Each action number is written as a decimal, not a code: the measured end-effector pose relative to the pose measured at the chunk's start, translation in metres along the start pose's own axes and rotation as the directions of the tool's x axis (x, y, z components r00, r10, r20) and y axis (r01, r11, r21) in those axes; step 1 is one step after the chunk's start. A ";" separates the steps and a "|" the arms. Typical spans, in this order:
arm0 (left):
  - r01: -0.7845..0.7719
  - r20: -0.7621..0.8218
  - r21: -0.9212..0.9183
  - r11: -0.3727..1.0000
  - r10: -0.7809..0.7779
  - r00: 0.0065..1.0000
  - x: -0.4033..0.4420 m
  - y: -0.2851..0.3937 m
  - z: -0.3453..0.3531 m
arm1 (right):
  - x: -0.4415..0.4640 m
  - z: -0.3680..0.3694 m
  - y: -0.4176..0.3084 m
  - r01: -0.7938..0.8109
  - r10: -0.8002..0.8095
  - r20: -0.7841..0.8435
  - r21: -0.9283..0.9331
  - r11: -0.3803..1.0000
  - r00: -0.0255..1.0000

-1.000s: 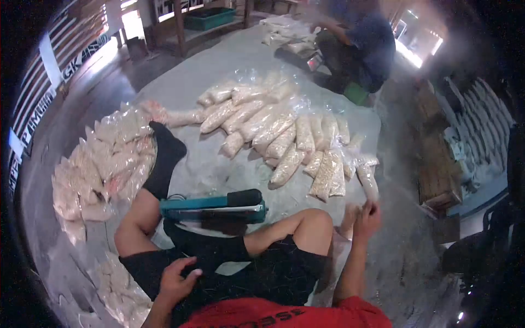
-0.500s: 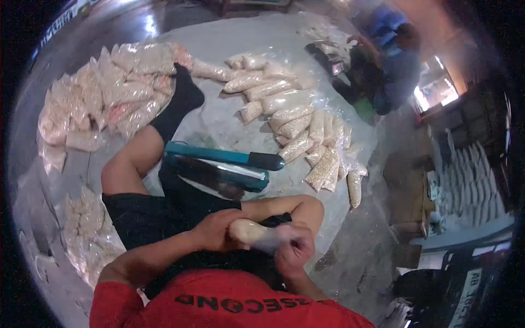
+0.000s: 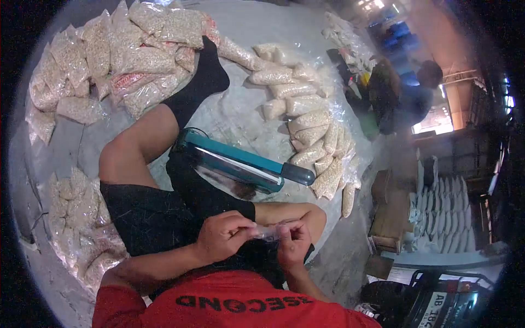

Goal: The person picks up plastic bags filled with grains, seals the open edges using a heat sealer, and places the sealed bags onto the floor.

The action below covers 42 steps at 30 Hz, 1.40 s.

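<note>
Both hands are close together over my lap. My left hand [image 3: 223,236] pinches one end of a clear plastic piece [image 3: 267,234], and my right hand [image 3: 293,240] pinches its other end. What hangs below the plastic, if anything, is hidden by my hands. Just beyond them a teal bar-shaped sealer [image 3: 240,158] with a black handle end lies between my legs. Filled clear bags [image 3: 309,123] are spread in a curved row on the pale sheet. A larger pile of filled bags [image 3: 120,60] lies at the upper left.
More filled bags [image 3: 82,213] lie at the lower left beside my leg. Another person [image 3: 407,90] sits at the upper right by more bags. On the right are a wooden box [image 3: 387,218], stacked white sacks [image 3: 443,213] and a vehicle with a plate [image 3: 432,310].
My right hand has come from the bags at the right to my lap and met my left hand. The pale filled bag seen between them half a second ago no longer shows. The view has tilted.
</note>
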<state>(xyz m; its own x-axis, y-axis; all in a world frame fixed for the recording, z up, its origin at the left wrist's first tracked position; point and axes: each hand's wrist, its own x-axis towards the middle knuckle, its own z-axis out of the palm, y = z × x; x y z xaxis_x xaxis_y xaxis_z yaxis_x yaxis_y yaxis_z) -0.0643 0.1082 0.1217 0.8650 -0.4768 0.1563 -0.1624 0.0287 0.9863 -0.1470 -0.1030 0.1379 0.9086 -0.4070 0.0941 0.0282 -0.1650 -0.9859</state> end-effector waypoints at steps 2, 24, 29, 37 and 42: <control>0.119 0.033 -0.050 0.992 -0.118 0.993 0.001 0.017 -0.013 | -0.003 -0.002 -0.017 -0.139 0.140 0.029 -0.053 0.989 0.990; 0.352 -0.208 0.085 0.932 -0.329 0.921 0.024 0.025 0.025 | 0.024 0.000 0.007 -0.074 0.076 0.014 -0.096 0.993 0.997; 0.441 -0.244 -0.235 0.866 -0.492 0.836 0.055 0.002 0.032 | 0.045 0.016 0.033 -0.302 0.319 -0.028 0.250 0.920 0.947; 0.546 -0.204 -0.470 0.694 -0.687 0.697 0.094 -0.087 0.036 | 0.079 0.046 0.113 -0.371 0.364 -0.187 -0.002 0.929 0.912; 0.525 -0.223 -0.485 0.699 -0.680 0.699 0.097 -0.132 0.039 | 0.091 0.059 0.135 -0.411 0.374 -0.265 -0.098 0.907 0.889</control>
<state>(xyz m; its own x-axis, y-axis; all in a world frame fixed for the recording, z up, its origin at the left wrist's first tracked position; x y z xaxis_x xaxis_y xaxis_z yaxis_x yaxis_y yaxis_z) 0.0229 0.0242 0.0042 0.8208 -0.1569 -0.5493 0.5710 0.1958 0.7973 -0.0359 -0.1094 0.0057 0.7077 -0.6614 -0.2484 -0.3884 -0.0705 -0.9188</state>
